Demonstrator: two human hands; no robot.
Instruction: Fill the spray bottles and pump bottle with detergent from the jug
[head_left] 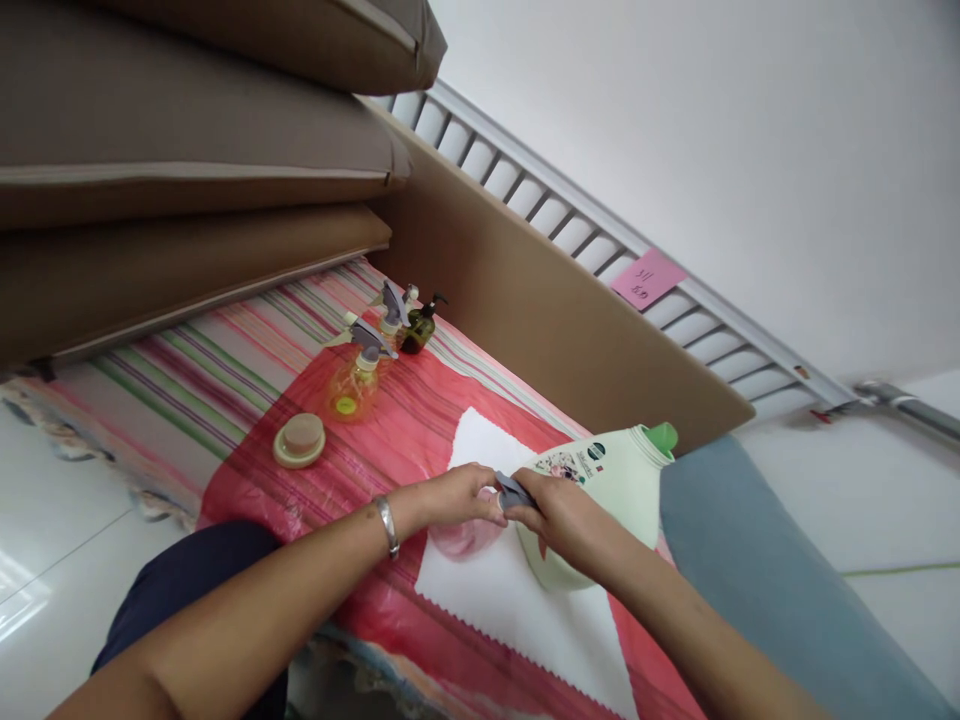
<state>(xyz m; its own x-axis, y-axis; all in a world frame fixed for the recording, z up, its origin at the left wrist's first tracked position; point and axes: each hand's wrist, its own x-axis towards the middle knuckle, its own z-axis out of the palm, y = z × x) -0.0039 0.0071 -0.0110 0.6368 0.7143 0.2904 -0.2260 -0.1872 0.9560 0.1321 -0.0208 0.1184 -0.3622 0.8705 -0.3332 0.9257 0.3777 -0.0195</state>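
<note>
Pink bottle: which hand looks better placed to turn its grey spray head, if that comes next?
Probably the right hand: it has hold of the grey spray head, while the left hand is at the neck of the pink bottle, apparently steadying it.

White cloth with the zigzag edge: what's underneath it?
Red translucent sheet shows around the white cloth's edges, with striped fabric visible through the sheet. Whatever lies beneath the white cloth's middle is covered, so I can't tell.
</note>
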